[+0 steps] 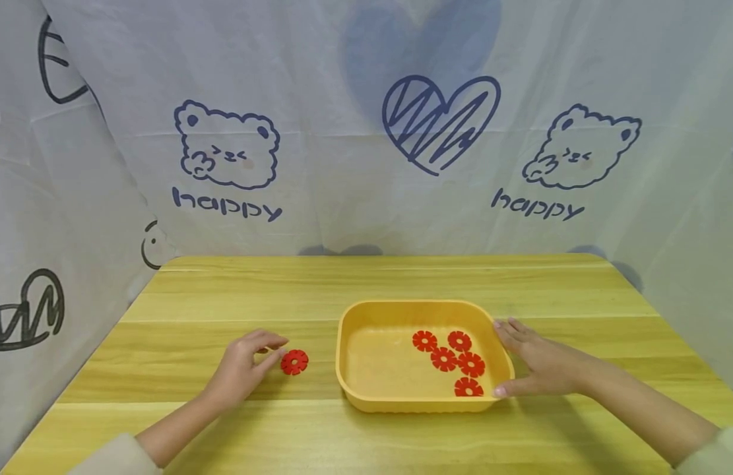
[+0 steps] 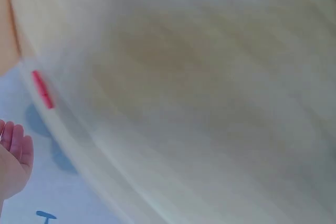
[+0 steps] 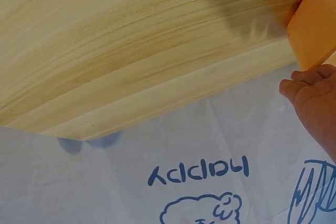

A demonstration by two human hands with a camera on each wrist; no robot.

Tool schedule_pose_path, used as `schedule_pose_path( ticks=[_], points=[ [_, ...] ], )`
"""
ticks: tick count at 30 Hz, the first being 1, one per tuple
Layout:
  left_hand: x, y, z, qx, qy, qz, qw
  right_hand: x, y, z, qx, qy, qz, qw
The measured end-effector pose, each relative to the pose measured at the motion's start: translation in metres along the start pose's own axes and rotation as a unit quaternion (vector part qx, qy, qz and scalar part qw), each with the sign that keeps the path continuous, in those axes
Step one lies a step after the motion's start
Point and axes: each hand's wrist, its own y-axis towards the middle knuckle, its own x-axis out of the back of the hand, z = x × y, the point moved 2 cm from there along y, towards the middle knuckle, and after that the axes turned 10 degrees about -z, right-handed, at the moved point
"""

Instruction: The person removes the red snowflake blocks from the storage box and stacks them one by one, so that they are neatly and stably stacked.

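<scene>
On the table, a red snowflake building disc (image 1: 294, 362) with a notched edge and a hole in its middle sits left of the yellow tray (image 1: 366, 404). My left hand (image 1: 238, 366) hovers beside the disc, thumb tip close to its edge and fingers loosely bent. The left wrist view shows the disc (image 2: 43, 88) a little apart from the left hand (image 2: 14, 161). At the tray's right end, my right hand (image 1: 541, 359) touches the rim with spread fingers and thumb. In the right wrist view its fingertips (image 3: 287, 88) meet the tray's orange-looking wall (image 3: 315, 24).
Inside the tray, several more red discs (image 1: 444, 359) lie grouped toward the right. The wooden table (image 1: 271, 284) reaches back to a white curtain (image 1: 318, 165) printed with bears and hearts. Another curtain hangs at the left.
</scene>
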Motion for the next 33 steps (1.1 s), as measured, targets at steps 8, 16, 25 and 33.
schedule_pose_path(
  ticks=[8, 16, 25, 33],
  points=[
    [0.002, 0.017, -0.019, 0.014, -0.045, -0.023, 0.9986, -0.001, -0.001, -0.002, -0.006, 0.003, -0.001, 1.0],
    [-0.002, 0.027, -0.034, 0.007, -0.075, -0.018, 0.997, -0.001, 0.0, -0.001, -0.003, 0.005, -0.005, 1.0],
    [-0.012, 0.035, -0.052, 0.013, -0.113, -0.001, 0.9935, -0.004, 0.001, 0.0, -0.008, 0.003, 0.003, 1.0],
    [-0.031, 0.041, -0.069, 0.005, -0.162, 0.004, 0.9868, -0.001, 0.001, 0.0, -0.002, 0.001, -0.003, 1.0]
  ],
)
